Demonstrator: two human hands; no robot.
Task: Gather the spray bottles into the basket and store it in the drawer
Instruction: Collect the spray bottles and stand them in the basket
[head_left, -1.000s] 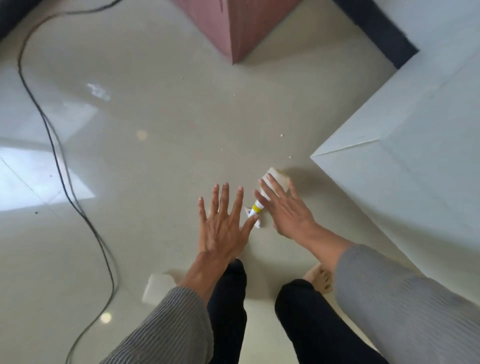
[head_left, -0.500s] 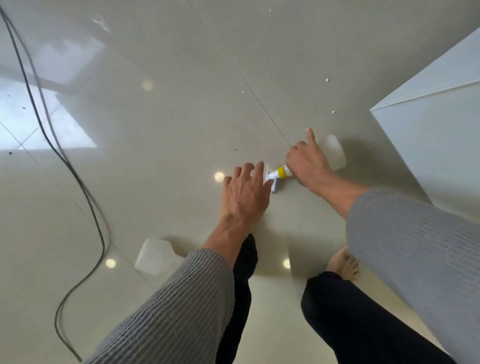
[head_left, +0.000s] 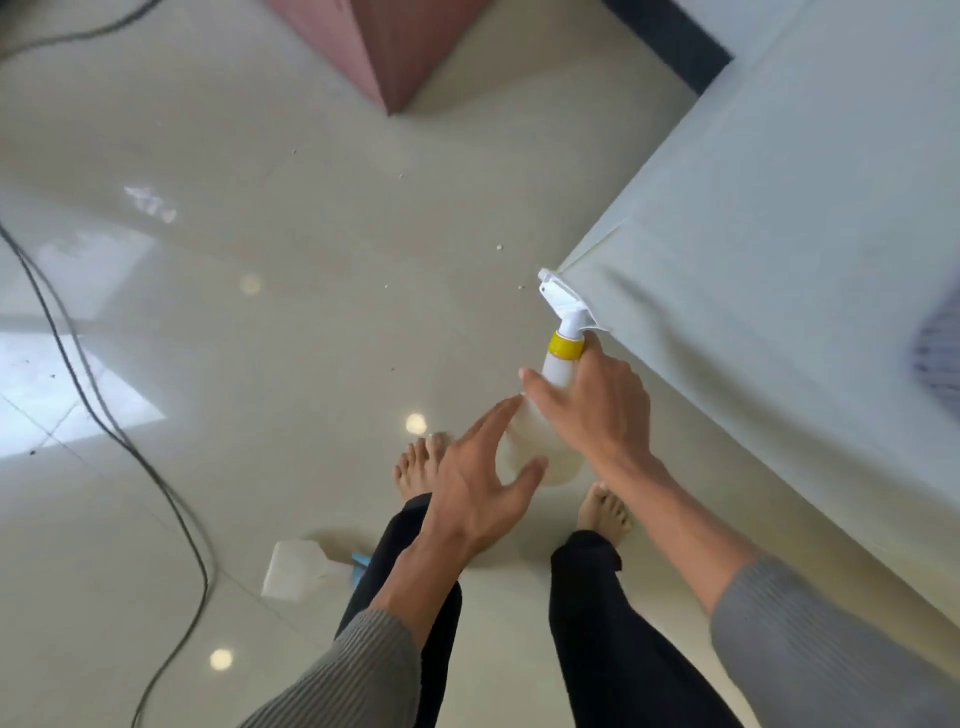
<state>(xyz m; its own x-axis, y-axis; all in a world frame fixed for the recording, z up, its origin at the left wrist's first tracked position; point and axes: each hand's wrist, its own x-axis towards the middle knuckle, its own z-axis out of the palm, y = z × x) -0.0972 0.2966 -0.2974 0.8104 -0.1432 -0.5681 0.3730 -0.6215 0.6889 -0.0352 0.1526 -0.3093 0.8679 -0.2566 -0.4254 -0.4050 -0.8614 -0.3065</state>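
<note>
A translucent white spray bottle (head_left: 560, 364) with a yellow collar and white trigger head is held upright above the floor. My right hand (head_left: 597, 410) is shut around its body from the right. My left hand (head_left: 480, 483) is open, fingers spread, touching the bottle's lower left side. A second spray bottle (head_left: 298, 569), whitish with a blue part, lies on the floor by my left leg, half hidden behind it. No basket or drawer is in sight.
A bed or mattress (head_left: 779, 234) with a pale sheet fills the right side, its corner just behind the held bottle. A black cable (head_left: 130, 452) snakes over the glossy tiled floor at left. A pink box (head_left: 384, 47) stands at the top. My bare feet (head_left: 421, 462) are below.
The yellow-collared bottle lay on the floor under my right hand; now it is lifted upright off the floor. My left hand has come up to its side. The view has swung upward.
</note>
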